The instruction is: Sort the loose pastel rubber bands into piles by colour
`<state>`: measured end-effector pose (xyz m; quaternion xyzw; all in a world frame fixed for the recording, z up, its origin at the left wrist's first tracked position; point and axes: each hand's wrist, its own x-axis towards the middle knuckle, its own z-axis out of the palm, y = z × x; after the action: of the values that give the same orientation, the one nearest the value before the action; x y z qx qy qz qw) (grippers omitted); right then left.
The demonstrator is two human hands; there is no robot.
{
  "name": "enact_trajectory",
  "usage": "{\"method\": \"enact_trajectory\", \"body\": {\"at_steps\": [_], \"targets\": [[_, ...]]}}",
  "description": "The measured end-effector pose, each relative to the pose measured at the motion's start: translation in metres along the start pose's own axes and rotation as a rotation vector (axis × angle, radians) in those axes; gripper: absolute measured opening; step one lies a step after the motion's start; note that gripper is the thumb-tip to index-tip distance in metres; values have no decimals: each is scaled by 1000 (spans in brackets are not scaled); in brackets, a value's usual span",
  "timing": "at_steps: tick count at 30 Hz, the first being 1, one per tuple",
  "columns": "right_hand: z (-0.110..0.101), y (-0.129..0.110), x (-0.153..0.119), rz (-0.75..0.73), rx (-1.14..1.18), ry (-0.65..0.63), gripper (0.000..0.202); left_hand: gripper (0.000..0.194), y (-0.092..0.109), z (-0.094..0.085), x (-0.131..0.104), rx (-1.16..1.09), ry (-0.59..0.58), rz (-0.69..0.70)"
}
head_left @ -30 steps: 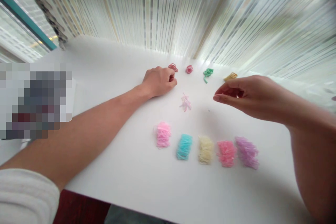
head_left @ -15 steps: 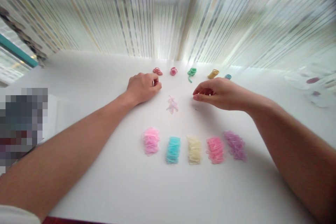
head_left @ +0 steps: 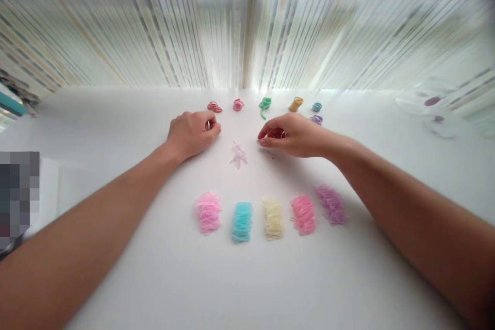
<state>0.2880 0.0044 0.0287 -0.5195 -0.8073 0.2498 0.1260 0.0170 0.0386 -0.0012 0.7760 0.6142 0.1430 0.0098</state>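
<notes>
My left hand [head_left: 193, 133] rests on the white table with its fingers curled and the thumb against the index finger; whatever they hold, if anything, is hidden. Across from it, my right hand [head_left: 296, 135] has its thumb and fingertips brought together in a pinch, and nothing can be made out between them. On the table between the hands and slightly nearer me lies a small loose cluster of pale pink, see-through bands [head_left: 238, 154]. Neither hand touches it. Behind my right hand is a lilac coil [head_left: 316, 119], partly covered by it.
Nearer me is a row of strand piles: light pink [head_left: 209, 212], turquoise [head_left: 242, 222], cream [head_left: 273, 219], coral pink [head_left: 303, 215] and purple [head_left: 331, 204]. Along the back lie red [head_left: 214, 107], pink [head_left: 238, 105], green [head_left: 265, 104], yellow [head_left: 296, 104] and blue [head_left: 317, 107] coils before a striped curtain [head_left: 247, 20].
The camera has turned a little to the right. My right hand has come closer to the pale band cluster, and the lilac coil now shows behind it. My left hand stays put.
</notes>
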Motion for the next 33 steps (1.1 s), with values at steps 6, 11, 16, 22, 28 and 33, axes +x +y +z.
{"method": "enact_trajectory", "body": {"at_steps": [6,11,16,22,28,33], "targets": [[-3,-9,4,-42,-18,-52,25,27,-1,1,1,-25,11,-3],[-22,-1,5,-12,-26,-116,29,27,-1,3,0,-19,17,-1],[-10,2,19,-86,-9,-49,27,27,-1,5,-1,-31,27,7],[21,6,29,-229,172,-19,27,24,-1,5,-2,-46,26,-2],[33,10,29,-306,175,46,21,23,0,4,-1,-48,14,-19],[39,5,30,-343,126,92,15,23,2,3,-2,-39,25,-21]]}}
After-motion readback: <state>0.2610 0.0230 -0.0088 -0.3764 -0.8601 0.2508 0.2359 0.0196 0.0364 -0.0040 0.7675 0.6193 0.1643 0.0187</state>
